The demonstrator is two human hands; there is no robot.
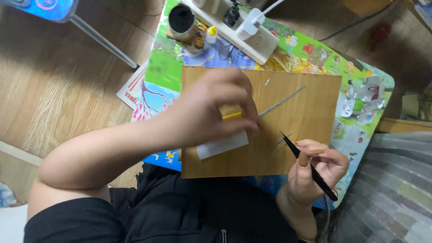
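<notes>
A: Left hand (211, 108), frame centre, pinches a small yellow piece (232, 116) over the white card (222, 145) on the wooden board (288, 135). Why?

B: It looks steadied. Right hand (315, 173), lower right, grips black tweezers (308, 165), tip aimed toward it.

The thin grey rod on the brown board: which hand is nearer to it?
Left. The left hand has its fingertips right at the grey rod's near end; the right hand, holding black tweezers, sits lower, apart from it.
</notes>
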